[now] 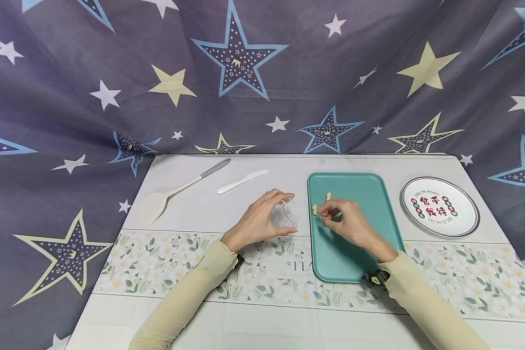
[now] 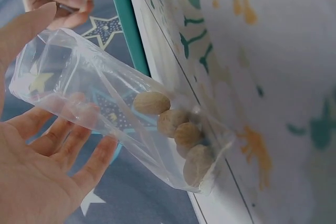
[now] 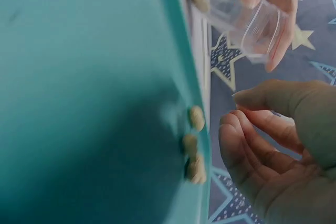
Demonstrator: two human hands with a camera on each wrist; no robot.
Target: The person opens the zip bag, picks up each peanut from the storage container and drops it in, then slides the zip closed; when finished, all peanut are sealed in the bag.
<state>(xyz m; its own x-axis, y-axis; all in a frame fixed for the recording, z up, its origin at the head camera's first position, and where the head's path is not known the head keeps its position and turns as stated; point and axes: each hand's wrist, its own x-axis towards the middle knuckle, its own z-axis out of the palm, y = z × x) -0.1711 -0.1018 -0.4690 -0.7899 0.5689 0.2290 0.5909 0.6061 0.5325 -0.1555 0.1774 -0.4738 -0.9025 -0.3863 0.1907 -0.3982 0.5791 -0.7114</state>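
My left hand [image 1: 262, 218] [image 2: 47, 166] holds a clear bag [image 2: 100, 82] between thumb and fingers, spread wide at its mouth. Several peanuts [image 2: 152, 103] lie in the bag's far end, over the table. Above the left edge of the teal tray [image 1: 354, 262] is my right hand [image 1: 350, 221] [image 3: 283, 145], fingers loosely curled, thumb tip close to the forefinger; no object shows plainly between them. Peanuts [image 1: 314, 209] [image 3: 196, 118] rest along the tray's left edge, beside the right fingertips. The bag [image 3: 247, 24] is left of the right hand.
At the back left lie a cream spatula [image 1: 155, 204] with a grey handle and a white plastic knife [image 1: 242, 182]. A white plate [image 1: 439, 206] with red characters sits right of the tray. A star-patterned cloth [image 1: 245, 116] hangs behind the table [image 1: 192, 311].
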